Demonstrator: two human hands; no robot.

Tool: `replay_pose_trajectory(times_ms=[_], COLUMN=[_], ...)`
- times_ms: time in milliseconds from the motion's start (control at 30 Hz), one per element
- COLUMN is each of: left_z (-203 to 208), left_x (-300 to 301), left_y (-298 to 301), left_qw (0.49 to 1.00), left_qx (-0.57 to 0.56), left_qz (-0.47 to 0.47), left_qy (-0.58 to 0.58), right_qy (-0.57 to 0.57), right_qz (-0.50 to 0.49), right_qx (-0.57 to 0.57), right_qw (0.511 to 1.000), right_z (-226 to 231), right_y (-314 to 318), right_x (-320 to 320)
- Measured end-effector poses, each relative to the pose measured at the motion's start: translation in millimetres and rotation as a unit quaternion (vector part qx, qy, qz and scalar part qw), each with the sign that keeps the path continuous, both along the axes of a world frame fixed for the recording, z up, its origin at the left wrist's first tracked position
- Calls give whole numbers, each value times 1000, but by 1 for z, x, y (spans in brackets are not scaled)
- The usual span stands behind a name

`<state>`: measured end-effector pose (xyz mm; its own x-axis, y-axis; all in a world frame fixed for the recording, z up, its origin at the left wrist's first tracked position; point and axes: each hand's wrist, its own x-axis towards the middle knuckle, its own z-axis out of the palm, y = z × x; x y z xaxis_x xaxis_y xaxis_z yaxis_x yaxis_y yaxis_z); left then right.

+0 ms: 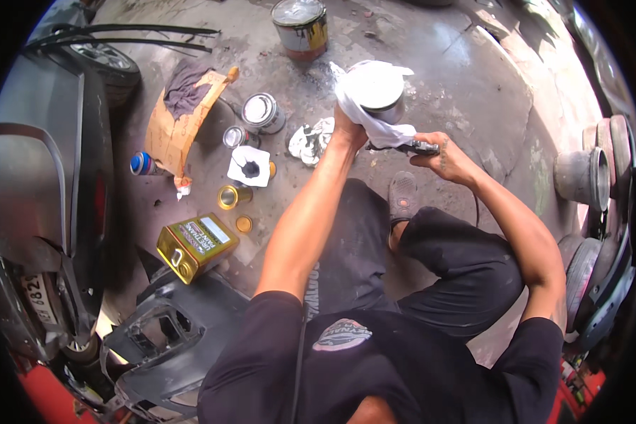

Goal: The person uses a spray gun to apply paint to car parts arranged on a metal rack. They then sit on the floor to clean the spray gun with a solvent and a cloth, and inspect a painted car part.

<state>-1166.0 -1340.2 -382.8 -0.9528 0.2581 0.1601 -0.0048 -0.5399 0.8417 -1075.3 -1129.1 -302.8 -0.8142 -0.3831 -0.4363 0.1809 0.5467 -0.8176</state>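
In front of me is a round metal cup (385,112) with a bright white top, raised above the floor. A white cloth (387,131) wraps its near and left sides. My left hand (348,129) presses the cloth against the cup's left side, its fingers partly hidden. With my right hand (442,157) I grip a dark metal spray gun (418,147) just below and right of the cup; a thin dark hose hangs beneath. Cloth hides where the gun and cup meet. Close to my left wrist lies a crumpled white-and-black rag (311,143).
Left on the floor are paint cans (263,113), a gold rectangular tin (198,246), a small open gold can (233,197) and cardboard (180,127) under a grey rag. A larger stained can (300,32) stands ahead. A dark car (85,162) borders the left; a bucket (579,179) stands right.
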Motion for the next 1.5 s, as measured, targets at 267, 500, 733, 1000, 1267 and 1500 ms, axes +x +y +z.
replay_pose_trajectory(times_ms=[267, 500, 733, 1000, 1267, 1500], left_z=[-39, -46, -54, -33, -34, -35], left_x=[43, 73, 72, 109, 201, 272], left_y=[8, 11, 6, -25, -141, -174], left_qw=[976, 968, 929, 943, 912, 879], left_qx=[-43, 13, 10, -216, -329, -92], left_qz=[8, 71, 149, 195, 208, 345], left_qy=[-212, -239, -340, -160, -131, -318], right_qy=[-28, -20, 54, -17, -36, -40], right_qz=[20, -3, -22, 8, 130, 93], right_qx=[58, 27, 72, 68, 14, 11], right_qw=[998, 999, 996, 998, 991, 995], right_z=[-1, -16, -4, -18, -154, -248], right_y=[14, 6, -2, -5, -35, -67], right_x=[-10, -9, -6, -17, -58, -43])
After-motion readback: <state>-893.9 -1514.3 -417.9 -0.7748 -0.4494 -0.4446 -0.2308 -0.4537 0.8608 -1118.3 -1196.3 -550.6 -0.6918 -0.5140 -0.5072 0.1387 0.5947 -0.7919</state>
